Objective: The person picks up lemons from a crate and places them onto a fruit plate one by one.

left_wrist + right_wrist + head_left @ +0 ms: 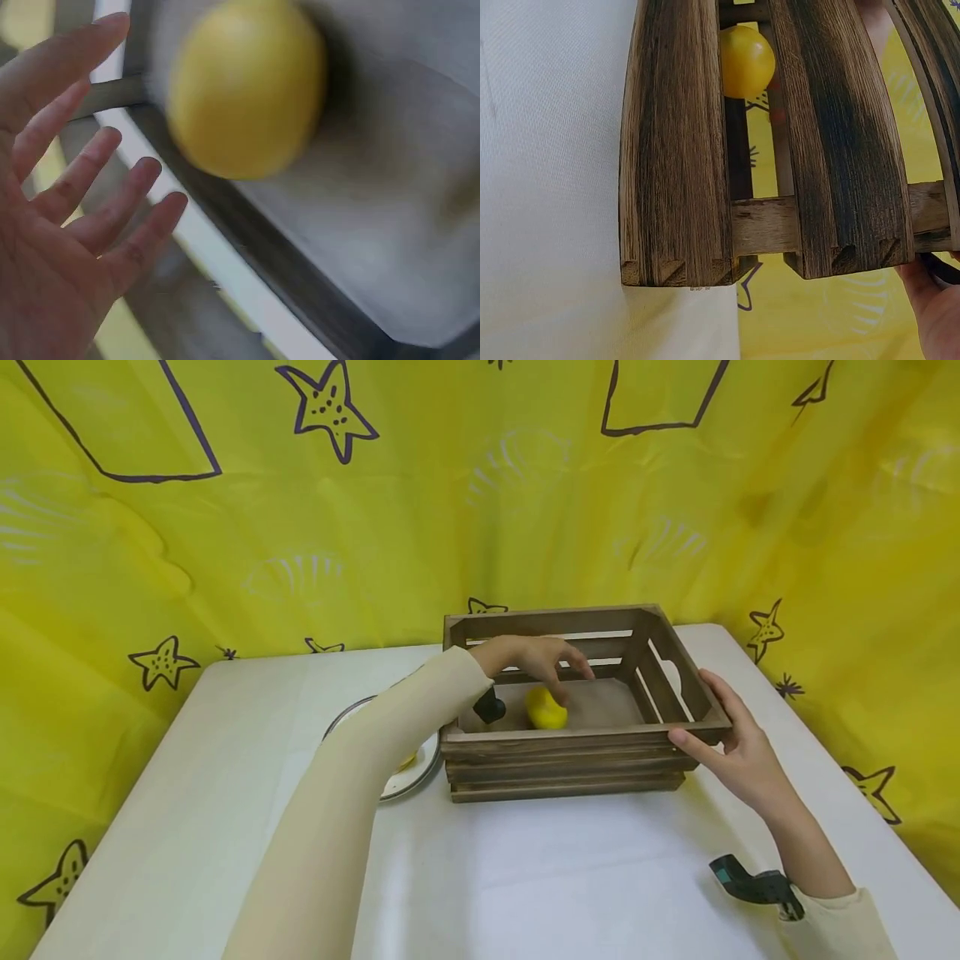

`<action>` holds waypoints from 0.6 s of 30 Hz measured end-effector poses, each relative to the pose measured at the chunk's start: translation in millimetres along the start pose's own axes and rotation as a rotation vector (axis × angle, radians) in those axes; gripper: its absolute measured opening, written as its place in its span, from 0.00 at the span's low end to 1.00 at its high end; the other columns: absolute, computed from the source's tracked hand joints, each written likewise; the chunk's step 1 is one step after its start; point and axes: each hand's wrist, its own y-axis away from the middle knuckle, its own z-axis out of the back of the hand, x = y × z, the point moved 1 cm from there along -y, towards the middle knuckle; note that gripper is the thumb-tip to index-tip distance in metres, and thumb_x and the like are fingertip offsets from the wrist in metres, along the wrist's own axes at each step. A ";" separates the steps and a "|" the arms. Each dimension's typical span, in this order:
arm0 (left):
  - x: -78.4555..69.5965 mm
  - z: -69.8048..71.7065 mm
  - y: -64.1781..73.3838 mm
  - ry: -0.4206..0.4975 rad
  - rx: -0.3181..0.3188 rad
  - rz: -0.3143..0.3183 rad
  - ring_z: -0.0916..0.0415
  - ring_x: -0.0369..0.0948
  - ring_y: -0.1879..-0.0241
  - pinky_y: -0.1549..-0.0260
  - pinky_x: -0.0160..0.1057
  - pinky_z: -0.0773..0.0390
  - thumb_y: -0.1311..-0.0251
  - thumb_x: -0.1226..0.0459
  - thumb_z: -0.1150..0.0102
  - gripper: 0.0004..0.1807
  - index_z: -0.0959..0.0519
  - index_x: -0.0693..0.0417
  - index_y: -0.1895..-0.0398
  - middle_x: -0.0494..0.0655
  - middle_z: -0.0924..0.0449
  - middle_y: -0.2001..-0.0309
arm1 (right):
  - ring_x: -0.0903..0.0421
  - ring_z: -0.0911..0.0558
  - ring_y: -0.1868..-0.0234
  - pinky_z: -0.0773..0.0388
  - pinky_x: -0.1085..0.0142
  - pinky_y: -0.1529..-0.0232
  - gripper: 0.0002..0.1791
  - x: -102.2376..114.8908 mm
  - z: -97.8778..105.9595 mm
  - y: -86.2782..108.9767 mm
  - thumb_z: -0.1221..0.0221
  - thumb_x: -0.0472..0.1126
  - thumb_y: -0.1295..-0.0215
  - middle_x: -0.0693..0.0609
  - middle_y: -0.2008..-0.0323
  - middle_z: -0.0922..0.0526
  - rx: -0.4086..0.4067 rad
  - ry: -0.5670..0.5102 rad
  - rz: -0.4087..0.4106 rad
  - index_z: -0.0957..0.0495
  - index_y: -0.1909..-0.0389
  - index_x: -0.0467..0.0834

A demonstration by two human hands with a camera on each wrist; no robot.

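A brown slatted wooden crate [562, 768] stands on the white table. Inside, on its floor, lies a yellow lemon [546, 710], which also shows between the slats in the right wrist view [748, 63]. My left hand [536, 657] is inside the crate just above the lemon. Its fingers [135, 199] are spread and apart from the lemon in the left wrist view. At the crate's right end my right hand [746, 760] grips the front corner, thumb on the front rim and fingers along the end panel.
A white plate with a dark rim [427, 768] stands left of the crate, partly hidden by my left sleeve [360, 760]; something yellow lies on it. A black wrist camera [489, 706] shows by my left wrist. A yellow patterned curtain [390, 543] hangs behind the table.
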 end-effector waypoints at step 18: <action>5.3 -13.7 2.5 0.019 0.242 0.272 0.41 0.48 0.30 0.44 0.50 0.24 0.40 0.66 0.34 0.30 0.28 0.45 0.33 0.49 0.43 0.27 | 0.69 0.36 0.41 0.36 0.86 0.47 0.46 1.2 0.5 -0.4 0.39 0.26 0.38 0.39 0.30 0.45 -0.001 -0.003 0.001 0.51 0.23 0.47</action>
